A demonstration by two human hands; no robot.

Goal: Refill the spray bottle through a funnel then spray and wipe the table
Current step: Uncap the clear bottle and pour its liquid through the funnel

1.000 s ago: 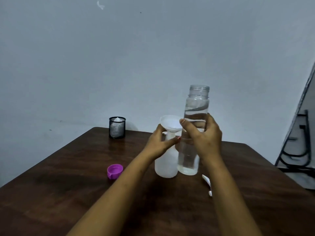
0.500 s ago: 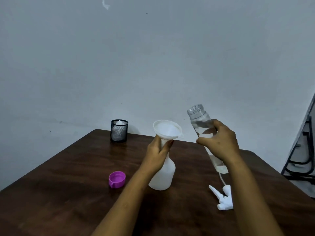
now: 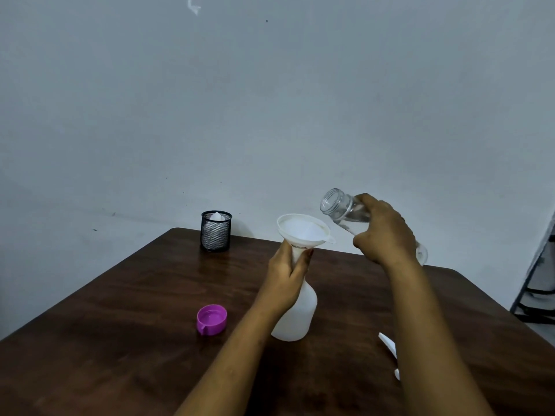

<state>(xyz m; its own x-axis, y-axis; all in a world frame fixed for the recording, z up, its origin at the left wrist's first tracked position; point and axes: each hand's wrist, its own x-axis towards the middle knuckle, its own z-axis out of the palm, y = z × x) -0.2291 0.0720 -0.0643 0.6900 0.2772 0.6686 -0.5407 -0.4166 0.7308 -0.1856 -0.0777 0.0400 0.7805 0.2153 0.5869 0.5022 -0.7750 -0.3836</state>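
A white spray bottle (image 3: 295,318) stands on the brown table (image 3: 126,310) with a white funnel (image 3: 303,228) in its neck. My left hand (image 3: 285,277) grips the bottle's neck just under the funnel. My right hand (image 3: 383,232) holds a clear water bottle (image 3: 339,207), tilted with its open mouth pointing left, just above the funnel's right rim. No water stream is visible. The white spray head (image 3: 389,346) lies on the table, mostly hidden behind my right forearm.
A purple cap (image 3: 211,319) lies open side up to the left of the spray bottle. A black mesh cup (image 3: 216,235) with white cloth or paper inside stands at the table's far edge. A dark metal frame (image 3: 537,283) stands at the right, past the table.
My right hand lifted the water bottle from beside the spray bottle, tilted it further and brought its mouth closer to the funnel. My left hand has kept its hold under the funnel.
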